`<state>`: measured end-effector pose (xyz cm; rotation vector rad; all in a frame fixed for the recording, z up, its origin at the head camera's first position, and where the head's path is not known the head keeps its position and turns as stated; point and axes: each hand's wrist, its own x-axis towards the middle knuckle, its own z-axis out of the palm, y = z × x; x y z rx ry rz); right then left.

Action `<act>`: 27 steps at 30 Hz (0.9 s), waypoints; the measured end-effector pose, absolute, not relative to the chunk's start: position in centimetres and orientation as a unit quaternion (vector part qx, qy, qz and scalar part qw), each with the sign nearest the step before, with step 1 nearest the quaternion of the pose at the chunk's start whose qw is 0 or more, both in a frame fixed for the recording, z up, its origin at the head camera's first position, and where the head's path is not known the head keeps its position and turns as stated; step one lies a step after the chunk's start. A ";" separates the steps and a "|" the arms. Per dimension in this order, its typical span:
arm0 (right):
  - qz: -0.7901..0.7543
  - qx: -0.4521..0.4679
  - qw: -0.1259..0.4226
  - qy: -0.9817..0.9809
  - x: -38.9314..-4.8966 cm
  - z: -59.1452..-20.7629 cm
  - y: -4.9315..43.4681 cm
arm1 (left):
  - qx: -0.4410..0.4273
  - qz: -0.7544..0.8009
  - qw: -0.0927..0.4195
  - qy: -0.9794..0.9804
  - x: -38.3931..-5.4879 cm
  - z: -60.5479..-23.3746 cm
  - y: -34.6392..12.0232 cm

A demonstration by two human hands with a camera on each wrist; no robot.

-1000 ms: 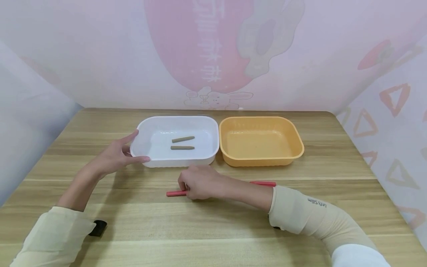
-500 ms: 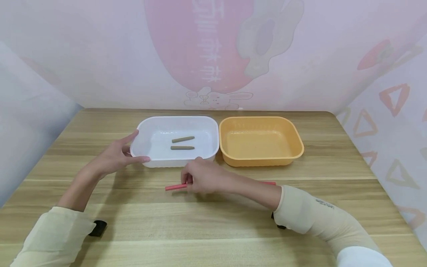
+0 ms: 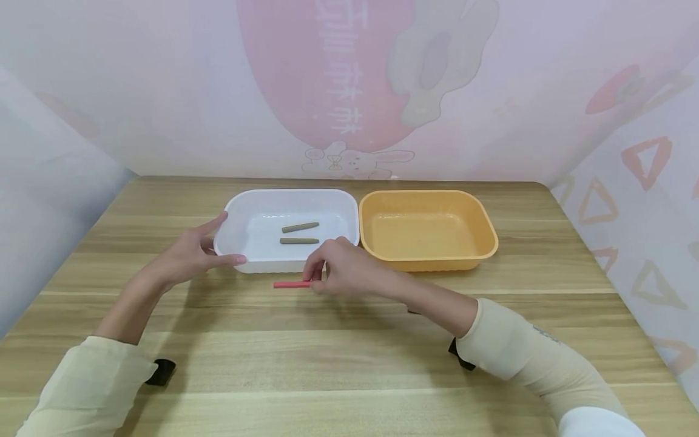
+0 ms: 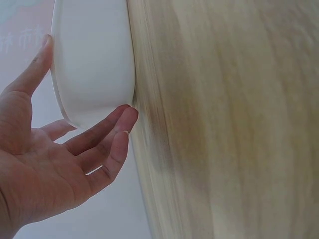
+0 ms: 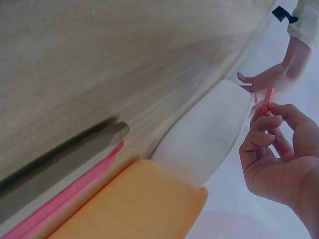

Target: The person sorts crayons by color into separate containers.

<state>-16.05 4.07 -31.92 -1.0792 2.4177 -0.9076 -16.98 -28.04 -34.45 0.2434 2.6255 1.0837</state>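
My right hand [image 3: 346,267] pinches a red crayon [image 3: 291,284] at one end, with the other end pointing left in front of a white plastic basin [image 3: 273,266]. In the right wrist view the crayon stands between thumb and fingertips. My left hand [image 3: 182,258] spans the basin's left end, one finger at the back of the rim and the thumb at the front. The left wrist view has its lower fingers against the basin wall [image 4: 92,55]. Two olive-brown crayons [image 3: 299,241] lie inside the basin.
A yellow-orange basin [image 3: 426,265] stands right beside the white one. In the right wrist view, another red crayon [image 5: 70,194] and an olive-brown one [image 5: 65,162] lie on the table before it; my right forearm mostly hides them in the head view. A printed wall closes the back.
My right hand has lifted the red crayon off the table and moved it away from me, toward the white basin's front wall. The left hand stays at the basin.
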 end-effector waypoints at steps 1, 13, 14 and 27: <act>-0.323 -0.379 0.169 0.850 -16.2 -31.8 4.2 | 0.085 0.377 0.145 0.911 -17.0 -34.4 -28.0; -0.360 -0.368 0.152 0.844 -18.1 -31.1 5.1 | 0.079 0.378 0.145 0.911 -17.1 -34.5 -28.0; -0.362 -0.362 0.153 0.845 -18.3 -31.1 5.1 | 0.079 0.378 0.145 0.911 -17.1 -34.5 -28.0; -0.365 -0.329 0.145 0.859 -21.0 -31.7 4.8 | 0.081 0.372 0.144 0.914 -17.1 -34.5 -28.0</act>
